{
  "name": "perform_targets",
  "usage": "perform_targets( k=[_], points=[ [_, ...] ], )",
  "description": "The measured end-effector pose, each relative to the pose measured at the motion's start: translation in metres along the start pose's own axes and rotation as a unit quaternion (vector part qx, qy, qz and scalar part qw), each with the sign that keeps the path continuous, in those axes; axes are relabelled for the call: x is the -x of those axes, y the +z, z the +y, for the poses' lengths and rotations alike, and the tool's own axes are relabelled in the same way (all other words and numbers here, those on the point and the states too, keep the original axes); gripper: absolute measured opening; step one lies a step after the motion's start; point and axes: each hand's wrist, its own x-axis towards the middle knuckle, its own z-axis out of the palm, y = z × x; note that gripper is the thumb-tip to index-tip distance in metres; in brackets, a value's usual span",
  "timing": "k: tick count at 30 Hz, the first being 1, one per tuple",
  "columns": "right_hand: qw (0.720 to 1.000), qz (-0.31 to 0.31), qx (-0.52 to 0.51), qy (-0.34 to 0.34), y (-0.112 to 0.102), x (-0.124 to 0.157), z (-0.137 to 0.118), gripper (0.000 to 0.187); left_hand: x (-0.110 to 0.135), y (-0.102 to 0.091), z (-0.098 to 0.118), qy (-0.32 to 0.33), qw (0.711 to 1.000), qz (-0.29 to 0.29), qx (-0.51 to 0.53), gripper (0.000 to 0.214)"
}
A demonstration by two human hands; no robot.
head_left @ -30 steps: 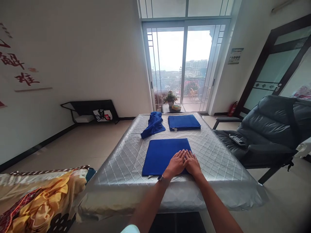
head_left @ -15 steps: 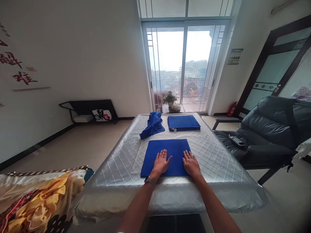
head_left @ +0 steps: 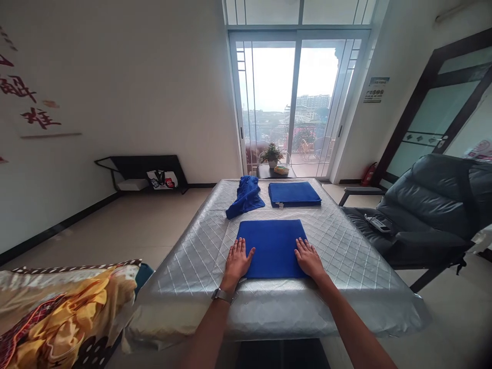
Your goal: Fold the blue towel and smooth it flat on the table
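A folded blue towel (head_left: 274,250) lies flat on the silver quilted table cover (head_left: 200,251). My left hand (head_left: 237,262) rests on its left edge, fingers stretched forward and thumb apart. At the right edge, my right hand (head_left: 309,257) lies flat with its fingers extended. Neither hand grips anything. Beyond the towel, a neat stack of folded blue towels (head_left: 294,192) with a white tag sits at the back right. To its left is a crumpled blue towel (head_left: 246,198).
A dark recliner (head_left: 430,205) with a grey device (head_left: 378,224) on its seat stands to the right. Yellow and patterned fabric (head_left: 73,312) is piled at lower left. A potted plant (head_left: 272,155) stands behind the table, before the sliding glass door (head_left: 269,97).
My left hand has slid left from the towel's middle to its left edge. My right hand stays by the right edge. The view has shifted slightly.
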Motion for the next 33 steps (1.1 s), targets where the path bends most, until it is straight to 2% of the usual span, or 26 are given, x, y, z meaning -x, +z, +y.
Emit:
perform_targets(
  k=[5,10,15,19,24,26,28,33],
  points=[
    [1.000,-0.011,0.000,0.003,-0.010,-0.015,-0.001,0.059,-0.001,0.003,0.000,-0.001,1.000,0.011,0.009,0.080],
    [1.000,-0.002,0.000,0.009,-0.024,-0.051,-0.004,0.061,0.000,0.003,-0.001,-0.001,1.000,0.017,0.021,0.080],
    [0.999,-0.004,0.002,0.033,-0.011,-0.072,0.002,0.064,-0.001,0.004,-0.001,-0.005,0.999,0.020,0.026,0.079],
    [0.999,0.010,-0.004,0.030,0.001,-0.072,0.007,0.065,-0.002,0.008,-0.002,-0.003,0.999,0.028,0.023,0.078],
    [0.999,0.018,-0.015,0.030,0.000,-0.070,0.005,0.065,-0.001,0.005,0.001,-0.012,0.999,0.036,-0.002,0.082],
    [0.999,0.023,-0.019,0.028,-0.001,-0.070,0.004,0.064,-0.001,-0.001,0.016,0.001,0.999,0.045,0.005,0.085],
    [0.999,0.031,-0.023,0.025,-0.001,-0.069,0.003,0.064,-0.005,-0.007,0.043,0.041,0.998,0.043,0.027,0.084],
    [0.999,0.033,-0.011,0.018,-0.001,-0.066,0.006,0.062,-0.031,-0.012,0.137,0.198,0.977,0.000,0.085,0.076]
  ],
)
